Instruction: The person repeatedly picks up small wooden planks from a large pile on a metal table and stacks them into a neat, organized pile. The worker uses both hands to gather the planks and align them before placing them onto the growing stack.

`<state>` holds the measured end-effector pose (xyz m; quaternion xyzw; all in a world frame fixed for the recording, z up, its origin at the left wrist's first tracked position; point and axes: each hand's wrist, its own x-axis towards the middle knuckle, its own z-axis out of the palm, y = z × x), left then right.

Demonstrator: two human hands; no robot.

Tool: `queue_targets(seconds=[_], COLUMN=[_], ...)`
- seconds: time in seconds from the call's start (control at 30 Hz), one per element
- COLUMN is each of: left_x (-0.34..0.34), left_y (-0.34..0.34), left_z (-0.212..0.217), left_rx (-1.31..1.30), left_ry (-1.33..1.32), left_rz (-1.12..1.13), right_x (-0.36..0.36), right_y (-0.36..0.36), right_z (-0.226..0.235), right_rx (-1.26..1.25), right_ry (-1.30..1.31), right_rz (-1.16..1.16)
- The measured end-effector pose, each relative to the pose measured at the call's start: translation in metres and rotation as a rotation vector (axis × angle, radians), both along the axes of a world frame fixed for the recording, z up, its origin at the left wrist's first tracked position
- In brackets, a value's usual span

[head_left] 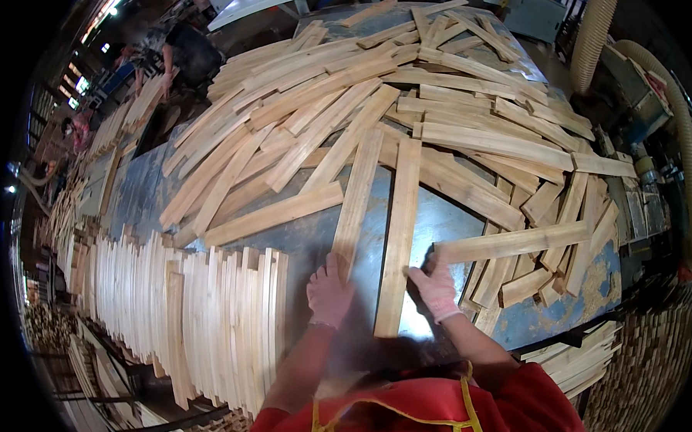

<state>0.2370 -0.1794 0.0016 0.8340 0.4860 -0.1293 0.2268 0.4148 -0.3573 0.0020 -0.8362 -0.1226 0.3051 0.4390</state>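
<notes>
My left hand (329, 294), in a pale pink glove, is closed on the near end of a long wooden board (359, 189). That board slants away from me over the metal tabletop. To its right a second board (399, 234) lies almost straight ahead, its near end close to my body. My right hand (438, 288), gloved alike, is beside this second board with its thumb spread toward the board's right edge. Its fingers are at the left end of another board (515, 240), which lies crosswise over others; their tips are partly hidden.
A large heap of loose boards (473, 137) covers the far part of the metal table (283, 240). Upright boards stand in a tight row (226, 319) at the left. Ribbed hoses (597, 42) and machinery are at the right. Another person (168, 54) handles boards at the far left.
</notes>
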Motion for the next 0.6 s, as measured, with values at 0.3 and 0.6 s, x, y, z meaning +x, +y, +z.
queue_targets(seconds=[0.3,0.6], left_x=[-0.12,-0.261], left_y=[-0.088,-0.117], left_z=[0.056,0.04], left_rx=[-0.755,0.315], left_ry=[-0.599,0.032], left_rz=[0.232,-0.226], right_x=[-0.131,-0.26], right_y=[0.028,0.066], right_z=[-0.074,-0.073], right_rx=[0.28,-0.13], right_ry=[0.354,0.34], right_rz=[0.133,0.953])
